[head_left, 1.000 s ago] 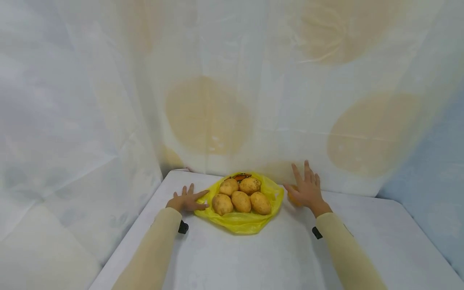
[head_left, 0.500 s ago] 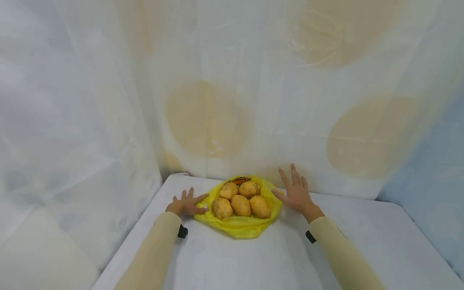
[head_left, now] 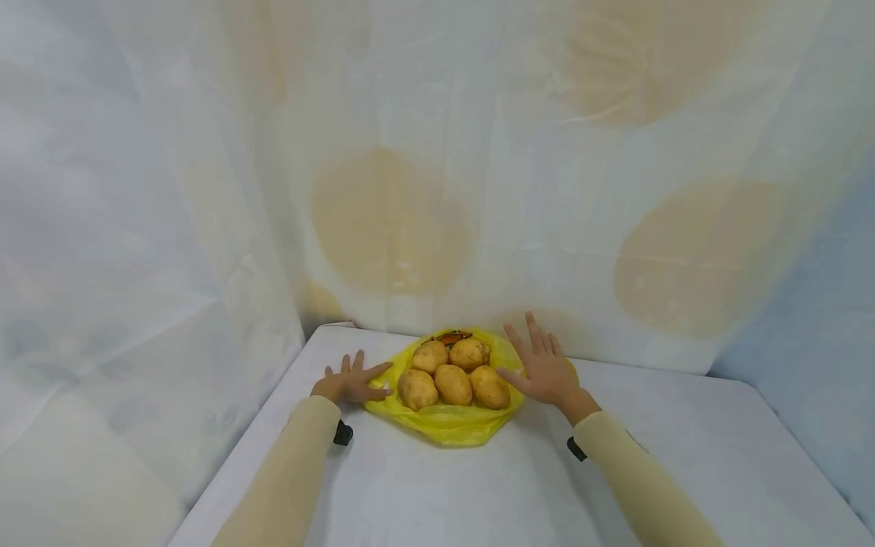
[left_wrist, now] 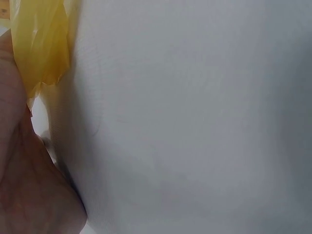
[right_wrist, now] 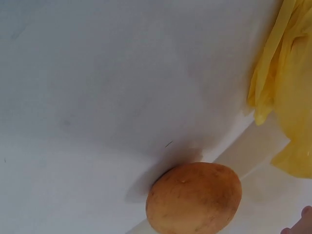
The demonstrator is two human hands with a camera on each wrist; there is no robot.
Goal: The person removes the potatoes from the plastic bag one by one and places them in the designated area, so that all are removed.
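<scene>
A yellow plastic bag [head_left: 451, 434] lies spread on the table with several potatoes [head_left: 453, 384] in it. At its left side my left hand [head_left: 347, 385] rests with fingers spread, thumb and forefinger reaching over the bag's edge. My right hand [head_left: 544, 374], fingers straight and apart, overlaps the bag's right edge, its thumb pointing at the potatoes. Outside the bag, one loose potato [right_wrist: 195, 197] sits on the table in the right wrist view. Most of it is hidden behind the right hand in the head view. In the left wrist view the yellow bag [left_wrist: 41, 44] hangs by the hand.
The table [head_left: 437, 494] is covered in white. A pale sheet [head_left: 519, 190] with tan round patches stands behind it, close past the bag. More white sheeting [head_left: 137, 342] hangs on the left, and a bluish sheet [head_left: 813, 365] on the right.
My right hand has moved left, from beside the bag to over its right edge. The loose potato, earlier seen by its thumb side, now shows at the hand's outer side. My left hand stays in place.
</scene>
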